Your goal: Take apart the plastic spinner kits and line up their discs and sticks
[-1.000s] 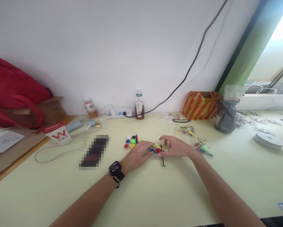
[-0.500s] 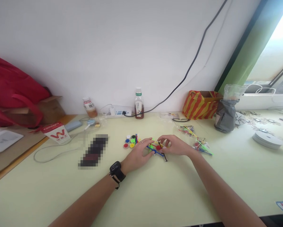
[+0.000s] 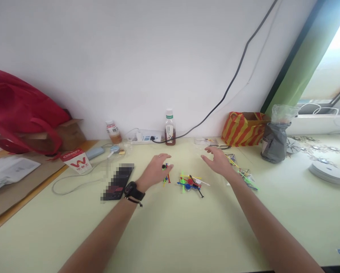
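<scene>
My left hand (image 3: 154,172) is open, fingers apart, above a group of small coloured plastic pieces (image 3: 167,179). It covers most of that group; a black disc and a few red, blue and yellow sticks show at its edge. My right hand (image 3: 219,163) is also open and holds nothing, to the right of the middle pile. Between the two hands lies a flat pile of plastic sticks with round discs (image 3: 190,183) in green, red, blue, yellow, white and black. Neither hand touches that pile.
Clear bags of coloured pieces (image 3: 248,179) lie beyond my right forearm. A phone (image 3: 120,182) and a red-and-white box (image 3: 77,162) are at left. Along the wall stand a tea bottle (image 3: 170,131), a power strip (image 3: 147,136) and a striped bag (image 3: 242,129). A white reel (image 3: 327,172) sits far right.
Both hands have come off the middle pile and moved apart, left hand leftward, right hand rightward and up. The stick-and-disc pile now lies uncovered; the discs at left are now mostly hidden.
</scene>
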`<state>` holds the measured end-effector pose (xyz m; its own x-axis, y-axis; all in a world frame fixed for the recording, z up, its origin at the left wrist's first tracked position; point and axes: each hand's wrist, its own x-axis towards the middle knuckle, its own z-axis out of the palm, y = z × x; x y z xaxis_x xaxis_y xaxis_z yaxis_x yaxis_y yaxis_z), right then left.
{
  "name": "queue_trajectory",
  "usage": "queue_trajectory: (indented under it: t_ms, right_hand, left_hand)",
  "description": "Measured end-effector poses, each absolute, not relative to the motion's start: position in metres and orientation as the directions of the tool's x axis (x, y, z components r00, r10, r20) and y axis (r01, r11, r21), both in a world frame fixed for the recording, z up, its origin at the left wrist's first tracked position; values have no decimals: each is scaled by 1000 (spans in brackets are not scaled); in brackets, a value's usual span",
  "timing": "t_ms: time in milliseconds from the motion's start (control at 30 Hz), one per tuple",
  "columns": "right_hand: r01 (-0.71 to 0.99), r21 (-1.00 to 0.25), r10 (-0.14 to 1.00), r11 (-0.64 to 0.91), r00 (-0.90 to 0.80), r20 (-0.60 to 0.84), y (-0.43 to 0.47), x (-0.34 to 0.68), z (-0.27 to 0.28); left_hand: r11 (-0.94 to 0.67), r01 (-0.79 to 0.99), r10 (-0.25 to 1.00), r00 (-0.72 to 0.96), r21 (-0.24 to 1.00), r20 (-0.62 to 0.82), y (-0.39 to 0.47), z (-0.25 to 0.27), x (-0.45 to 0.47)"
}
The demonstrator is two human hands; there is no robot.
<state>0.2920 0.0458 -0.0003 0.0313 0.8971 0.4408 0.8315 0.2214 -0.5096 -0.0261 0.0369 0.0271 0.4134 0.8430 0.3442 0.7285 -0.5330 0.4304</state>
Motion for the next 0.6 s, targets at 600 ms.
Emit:
queue_trajectory:
  t_ms: [600]
  right_hand:
    - [916,-381,957,-126,214,197,103,311,-10]
  left_hand:
    - [-531,812,828,558,242,-56,98,29,-23]
